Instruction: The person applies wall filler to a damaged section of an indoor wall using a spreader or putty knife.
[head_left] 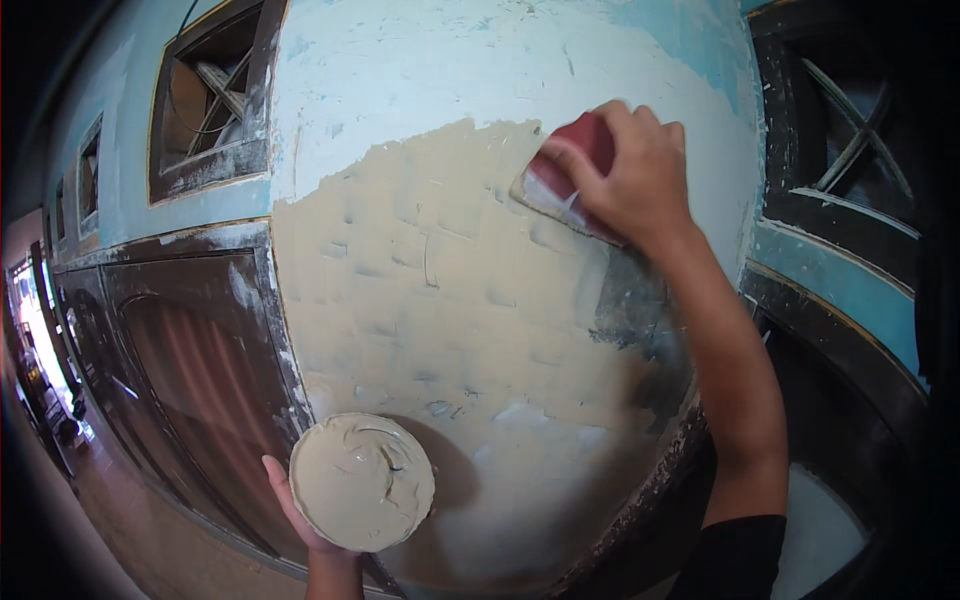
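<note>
My right hand (640, 175) is closed round a red putty scraper (588, 145), whose pale, putty-smeared edge lies on or close to the wall at the upper right of a beige patch. That beige putty (430, 270) covers the middle of the wall (480, 65), with short dark marks across it. Low and left, my left hand (300, 510) supports a round tub of beige putty (362, 483) from its side and underneath. The putty in the tub is wet and swirled. My palm's grip below the tub is mostly hidden.
Left of the patch stand a dark wooden door (190, 370) and a small framed opening (212, 100) with crossed bars. Another barred opening (850, 135) is at the right. A dark grey bare area (635, 300) borders the putty below my right hand.
</note>
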